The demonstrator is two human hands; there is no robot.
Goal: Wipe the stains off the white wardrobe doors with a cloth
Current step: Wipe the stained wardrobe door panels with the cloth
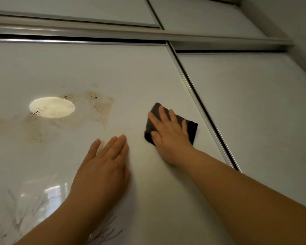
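While your right hand [170, 131] presses flat on the soft dark cloth [191, 128] against the glossy white door [140, 76], and your left hand [104, 161] rests open beside it, keep your palm spread, because such limp fabric probably bunches.

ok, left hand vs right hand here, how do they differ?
The right hand presses a dark cloth flat on the door; the left hand is bare, palm on the panel. The right sits nearer the metal door frame, the left nearer the brown stains. Both lie flat on the same white door, fingers extended.
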